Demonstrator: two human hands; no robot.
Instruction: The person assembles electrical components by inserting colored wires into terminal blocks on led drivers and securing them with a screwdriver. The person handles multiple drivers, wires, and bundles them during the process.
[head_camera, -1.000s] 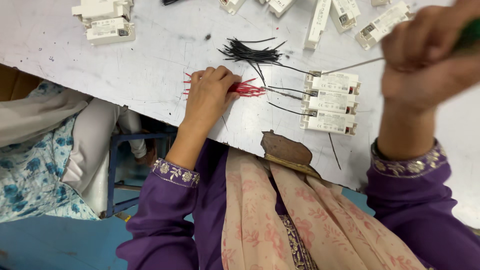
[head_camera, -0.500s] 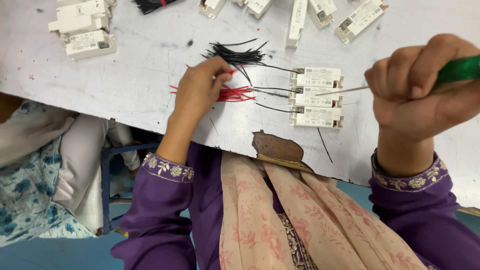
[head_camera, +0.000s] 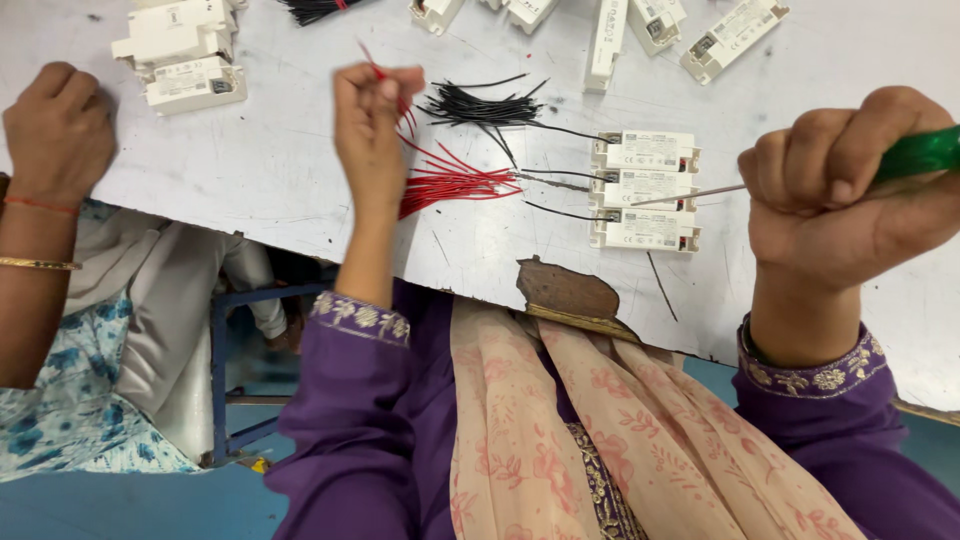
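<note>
Red wires (head_camera: 455, 182) lie between black wires (head_camera: 480, 105) and a co-worker's fist (head_camera: 55, 125).

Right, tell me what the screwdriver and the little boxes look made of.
Screwdriver in the right hand: translucent green handle, likely plastic; thin grey shaft with a dull sheen, probably steel. Little boxes: matte white moulded casings, apparently plastic.

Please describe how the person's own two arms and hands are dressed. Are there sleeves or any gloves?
Both hands are bare, with no gloves. The left hand and the right hand come out of long purple sleeves. Each sleeve ends in a cuff with pale floral embroidery: the left cuff and the right cuff. A thin dark band shows just above the right cuff.
</note>
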